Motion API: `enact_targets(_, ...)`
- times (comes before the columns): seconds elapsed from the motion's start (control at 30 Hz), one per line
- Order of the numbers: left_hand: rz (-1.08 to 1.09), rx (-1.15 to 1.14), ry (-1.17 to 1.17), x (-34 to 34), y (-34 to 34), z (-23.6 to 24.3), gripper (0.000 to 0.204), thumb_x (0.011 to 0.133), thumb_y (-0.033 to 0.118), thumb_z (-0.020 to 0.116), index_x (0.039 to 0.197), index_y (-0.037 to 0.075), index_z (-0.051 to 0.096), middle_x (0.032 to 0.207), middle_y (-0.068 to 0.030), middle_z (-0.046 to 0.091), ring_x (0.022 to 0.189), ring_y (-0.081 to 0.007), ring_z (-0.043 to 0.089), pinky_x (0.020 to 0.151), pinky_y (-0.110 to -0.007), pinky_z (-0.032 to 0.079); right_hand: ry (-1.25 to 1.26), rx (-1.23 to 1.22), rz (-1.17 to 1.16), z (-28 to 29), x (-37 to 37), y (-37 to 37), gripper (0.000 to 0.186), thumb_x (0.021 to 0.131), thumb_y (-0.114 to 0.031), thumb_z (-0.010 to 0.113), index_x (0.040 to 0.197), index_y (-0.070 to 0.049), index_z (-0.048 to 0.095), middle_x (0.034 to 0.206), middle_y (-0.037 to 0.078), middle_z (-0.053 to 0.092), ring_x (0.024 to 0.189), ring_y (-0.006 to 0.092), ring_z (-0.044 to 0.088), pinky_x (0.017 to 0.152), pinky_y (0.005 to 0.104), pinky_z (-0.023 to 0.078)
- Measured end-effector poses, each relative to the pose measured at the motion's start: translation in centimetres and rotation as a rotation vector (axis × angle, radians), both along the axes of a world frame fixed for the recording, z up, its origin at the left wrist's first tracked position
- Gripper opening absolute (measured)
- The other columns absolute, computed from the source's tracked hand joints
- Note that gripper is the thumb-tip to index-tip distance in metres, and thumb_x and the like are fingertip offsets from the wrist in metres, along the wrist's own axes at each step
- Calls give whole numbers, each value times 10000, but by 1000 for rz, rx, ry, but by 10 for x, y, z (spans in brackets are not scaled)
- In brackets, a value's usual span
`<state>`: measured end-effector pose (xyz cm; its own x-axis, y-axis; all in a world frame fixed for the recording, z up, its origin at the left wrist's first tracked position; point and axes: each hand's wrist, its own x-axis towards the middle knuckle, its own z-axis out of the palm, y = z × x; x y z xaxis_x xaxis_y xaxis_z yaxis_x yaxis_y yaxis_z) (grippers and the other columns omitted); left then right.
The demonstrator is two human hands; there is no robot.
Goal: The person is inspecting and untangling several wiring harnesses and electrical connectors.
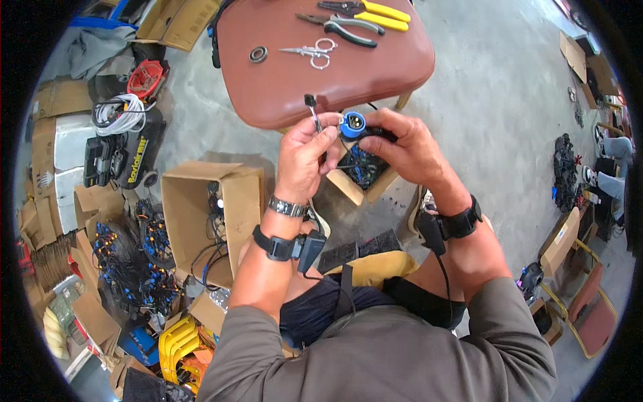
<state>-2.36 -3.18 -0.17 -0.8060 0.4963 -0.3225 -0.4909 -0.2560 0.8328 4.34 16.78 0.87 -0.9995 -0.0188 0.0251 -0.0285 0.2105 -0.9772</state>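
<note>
My left hand (308, 151) grips a slim metal tool (313, 110) with a dark piece at its upper end; its exact kind is unclear. My right hand (405, 144) pinches a blue round connector (351, 130) with pins inside and a dark cable behind it, close beside my left fingertips. Just beyond my hands is a padded brown seat (268, 90), bearing silver scissors (305, 51), grey-handled pliers (348, 31), a yellow-handled tool (382, 16) and a metal ring (258, 53). Below the connector an open cardboard box (385, 181) holds tangled dark cables (362, 165).
Cardboard boxes (191, 214), piled cables (130, 254), a coil of white hose (117, 114), a black machine (137, 161) and yellow plastic parts (174, 345) crowd the left. Right are a dark cable heap (562, 171), a chair (593, 321) and another person's legs (613, 151).
</note>
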Motion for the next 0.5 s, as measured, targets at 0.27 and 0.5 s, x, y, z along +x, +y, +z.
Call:
enact_targets(0.27, 32, 113, -7, 8, -2, -2, 250, 1004, 171, 635, 1189, 6, 668, 913, -39, 682, 575, -92, 531, 468, -210, 344, 23, 10, -5, -2, 0, -2, 263, 884, -56, 740, 1133, -20, 666, 871, 97, 680, 807, 134, 634, 737, 321, 535)
enact_targets(0.5, 33, 154, 6, 10, -2, 1, 303, 1046, 261, 577, 1184, 3, 660, 801, -28, 642, 555, -104, 542, 451, -204, 349, 47, -61, -28, -2, -1, -3, 237, 888, -67, 741, 1115, -36, 677, 824, 71, 686, 762, 116, 618, 717, 302, 527)
